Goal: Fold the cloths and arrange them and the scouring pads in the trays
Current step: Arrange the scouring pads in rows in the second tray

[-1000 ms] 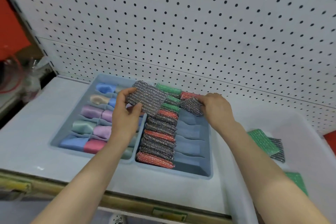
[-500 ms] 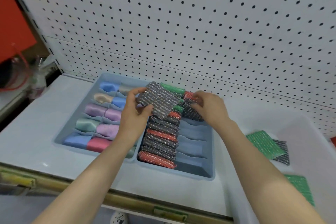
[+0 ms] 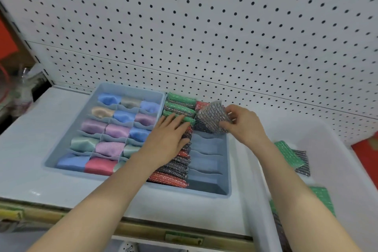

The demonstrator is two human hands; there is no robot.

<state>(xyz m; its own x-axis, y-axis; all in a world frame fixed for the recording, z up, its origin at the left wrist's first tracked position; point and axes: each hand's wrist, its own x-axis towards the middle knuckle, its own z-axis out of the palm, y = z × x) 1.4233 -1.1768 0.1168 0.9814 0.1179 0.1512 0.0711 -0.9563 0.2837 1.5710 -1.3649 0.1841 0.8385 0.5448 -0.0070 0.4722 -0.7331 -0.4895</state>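
Two blue divided trays stand side by side. The left tray (image 3: 131, 90) holds folded cloths in blue, purple, green and red. The right tray (image 3: 228, 170) has a left column packed with green, red and grey scouring pads (image 3: 173, 170); its right column is mostly bare slots. My right hand (image 3: 244, 124) pinches a grey scouring pad (image 3: 212, 116) tilted over the far slots of the right column. My left hand (image 3: 167, 139) lies flat, fingers straight, pressing on the row of pads in the left column.
A white bin (image 3: 337, 149) at the right holds loose green pads (image 3: 288, 152) and grey pads (image 3: 302, 161). A white pegboard wall (image 3: 204, 26) rises right behind the trays. The shelf's front edge (image 3: 143, 229) runs below my arms.
The grey pad passed from my left hand to my right hand, over the right column. My left hand dropped flat onto the row of pads.
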